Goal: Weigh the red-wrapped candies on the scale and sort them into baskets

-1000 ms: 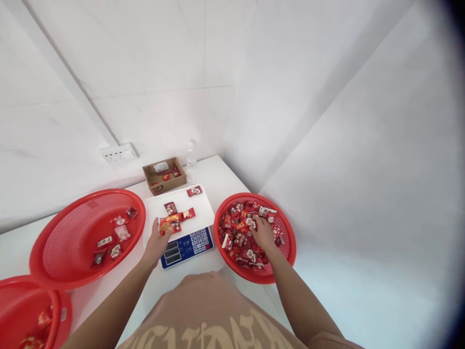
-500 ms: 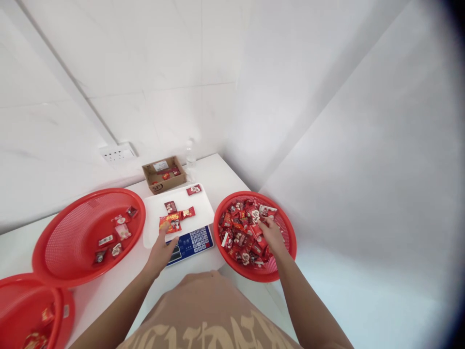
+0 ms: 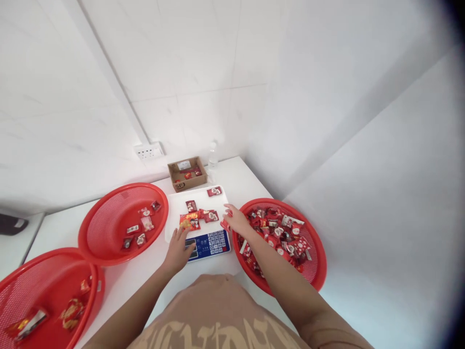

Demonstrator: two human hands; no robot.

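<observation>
My right hand point(image 3: 237, 221) is closed on a small red candy packet point(image 3: 224, 225), partly hidden by the fingers, above the right edge of the white scale tray point(image 3: 178, 203). Near the tray's front edge, my left hand point(image 3: 178, 249) has its fingers apart, the tips close to a larger red-and-yellow packet point(image 3: 190, 221); whether they touch it I cannot tell. Beside that packet lie a red candy packet point(image 3: 210, 216) and a dark red one point(image 3: 191, 206). Another red packet point(image 3: 214, 191) rests at the tray's back right. The scale's blue keypad point(image 3: 209, 245) faces me.
At right, a red basket point(image 3: 319, 257) is heaped with wrapped candies. Two more red baskets, one at left point(image 3: 105, 213) and one at lower left point(image 3: 47, 257), hold a few packets. Behind the scale stand a cardboard box point(image 3: 191, 183) and a clear bottle point(image 3: 213, 154).
My right hand has moved left from the right basket to the tray's edge with a red packet. Another packet now lies on the tray's pile. The view has shifted left.
</observation>
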